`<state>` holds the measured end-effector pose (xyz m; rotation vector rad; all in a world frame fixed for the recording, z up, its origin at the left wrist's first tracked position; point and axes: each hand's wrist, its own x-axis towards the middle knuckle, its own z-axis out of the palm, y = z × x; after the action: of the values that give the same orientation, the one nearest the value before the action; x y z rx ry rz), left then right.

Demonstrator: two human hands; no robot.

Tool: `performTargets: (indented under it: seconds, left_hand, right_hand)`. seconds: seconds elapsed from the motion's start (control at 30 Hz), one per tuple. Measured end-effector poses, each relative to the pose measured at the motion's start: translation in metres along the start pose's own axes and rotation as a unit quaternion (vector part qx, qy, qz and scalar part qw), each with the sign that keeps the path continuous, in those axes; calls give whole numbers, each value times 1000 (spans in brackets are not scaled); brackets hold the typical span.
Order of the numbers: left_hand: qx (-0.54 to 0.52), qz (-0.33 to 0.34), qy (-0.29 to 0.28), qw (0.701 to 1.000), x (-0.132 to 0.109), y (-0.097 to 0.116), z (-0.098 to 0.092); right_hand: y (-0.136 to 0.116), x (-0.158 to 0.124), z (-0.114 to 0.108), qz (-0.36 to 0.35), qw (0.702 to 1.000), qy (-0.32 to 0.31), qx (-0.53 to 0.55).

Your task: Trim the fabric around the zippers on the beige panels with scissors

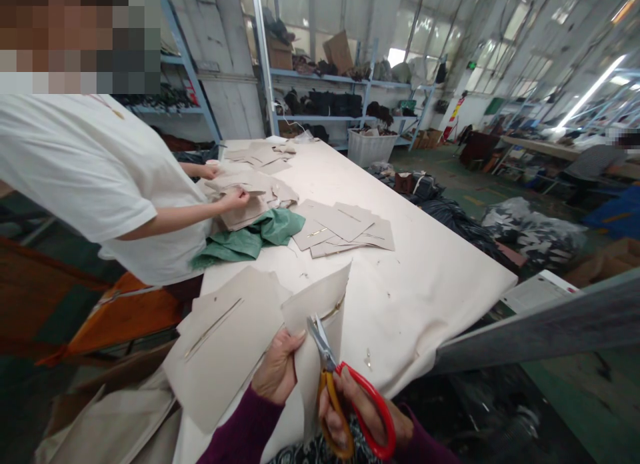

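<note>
Scissors (345, 391) gripped in right hand (367, 411), blades at beige fabric piece (315, 317); left hand (277, 374) pinches its edge, holding it taut above table (425, 264).

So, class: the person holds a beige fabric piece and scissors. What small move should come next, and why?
Probably close the scissors a short way into the fabric piece. The right hand has the blades open at its lower edge, the left hand pinches it taut, and the zipper slit lies just ahead.
</note>
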<state>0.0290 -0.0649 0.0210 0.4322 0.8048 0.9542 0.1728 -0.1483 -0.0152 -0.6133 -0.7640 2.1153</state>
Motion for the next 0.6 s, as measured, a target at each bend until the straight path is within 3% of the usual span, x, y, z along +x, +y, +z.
performTargets:
  seconds: [0.17,0.37,0.6]
  left_hand:
    - [5,-3,0,1000,-1,-3,7]
    - [10,17,17,1000,-1,3,2]
    - [9,8,3,1000,2,-2,1]
  right_hand:
    - [-5,2,0,-22,1000,5,1]
    - [11,-7,-12,8,997,-53,51]
    - [13,2,-12,-10,997,-40,66]
